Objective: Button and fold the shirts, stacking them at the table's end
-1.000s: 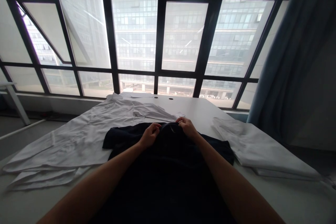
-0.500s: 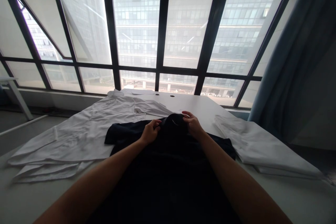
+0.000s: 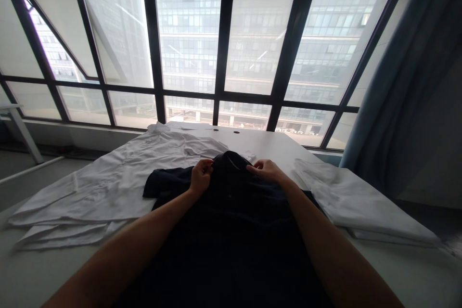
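Note:
A dark short-sleeved shirt lies spread in front of me, its collar at the far end and one sleeve reaching out to the left. My left hand is closed on the left side of the collar. On the collar's right side my right hand pinches the edge between thumb and fingers. The shirt's lower part runs into darkness toward me, where its hem cannot be made out.
White garments lie spread on the left of the white table. A folded white cloth lies on the right. Beyond the table stand large windows, with a blue-grey curtain at the right.
My left hand has moved slightly left and my right hand has come a little lower, its fingers now closed on the collar edge. The collar stands slightly higher and wider.

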Tool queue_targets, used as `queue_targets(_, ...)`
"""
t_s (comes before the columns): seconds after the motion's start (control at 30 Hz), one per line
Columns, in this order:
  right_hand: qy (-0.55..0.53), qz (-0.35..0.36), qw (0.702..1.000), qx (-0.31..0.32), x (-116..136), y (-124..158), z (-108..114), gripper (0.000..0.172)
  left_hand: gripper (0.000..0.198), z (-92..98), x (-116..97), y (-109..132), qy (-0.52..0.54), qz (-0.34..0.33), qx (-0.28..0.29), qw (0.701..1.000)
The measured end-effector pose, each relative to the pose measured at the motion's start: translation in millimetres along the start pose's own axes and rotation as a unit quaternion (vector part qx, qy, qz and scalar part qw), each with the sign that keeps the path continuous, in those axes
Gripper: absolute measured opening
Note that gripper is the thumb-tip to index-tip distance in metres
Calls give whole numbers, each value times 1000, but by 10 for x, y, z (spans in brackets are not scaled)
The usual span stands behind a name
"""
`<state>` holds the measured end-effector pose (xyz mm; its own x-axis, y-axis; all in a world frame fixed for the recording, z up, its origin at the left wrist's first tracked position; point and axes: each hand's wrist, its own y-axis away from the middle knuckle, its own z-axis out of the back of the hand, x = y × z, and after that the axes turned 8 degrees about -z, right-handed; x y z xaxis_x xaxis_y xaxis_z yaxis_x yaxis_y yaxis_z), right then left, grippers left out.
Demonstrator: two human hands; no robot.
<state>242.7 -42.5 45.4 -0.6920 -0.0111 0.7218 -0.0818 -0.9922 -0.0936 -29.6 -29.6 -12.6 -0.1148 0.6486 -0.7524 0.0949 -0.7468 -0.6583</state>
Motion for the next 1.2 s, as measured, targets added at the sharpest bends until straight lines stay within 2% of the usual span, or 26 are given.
queue_targets(0.07,-46,-33,996,70,-66,-29,-11,33,19,-10,0,6,-18,-5,-4,1000)
queue_targets(0.13,-102,-52,987,110,-117,-57,-49,28,16,-9,-21,16,-62,-14,-12,998)
queue_targets(0.23,-178,-50,976,118,-131,-77,-98,19,11,6,-81,35,-148,-62,-26,987)
queue_targets(0.33,-224,-37,968,105,-86,-64,-111,15,12,10,-132,60,-201,-98,-14,975)
queue_targets(0.4,-237,-31,965,111,-45,-44,-107,16,21,5,-143,76,-224,-74,4,972)
queue_targets(0.53,-250,-15,956,149,21,3,-99,27,34,0,-119,88,-264,15,29,964)
queue_targets(0.6,-245,3,953,180,39,22,-96,32,31,5,-97,85,-277,34,38,959)
queue_targets(0.73,-246,36,940,233,27,32,-95,34,20,18,-54,73,-275,23,56,959)
queue_targets(0.83,-269,35,937,222,-29,11,-111,27,19,23,-33,60,-259,14,55,964)
queue_targets(0.93,-270,3,948,165,-98,-26,-143,20,18,33,-29,40,-243,7,57,968)
queue_targets(1.0,-265,-21,956,122,-124,-41,-162,19,15,45,-52,30,-249,-18,41,967)
queue_targets(1.07,-276,-38,955,104,-117,-38,-171,20,11,52,-110,37,-263,-81,36,961)
queue_targets(1.13,-298,-48,945,122,-75,-14,-171,23,10,34,-203,76,-267,-168,82,945)
queue_targets(1.2,-314,-52,935,158,-11,20,-171,25,11,-20,-311,146,-265,-238,169,919)
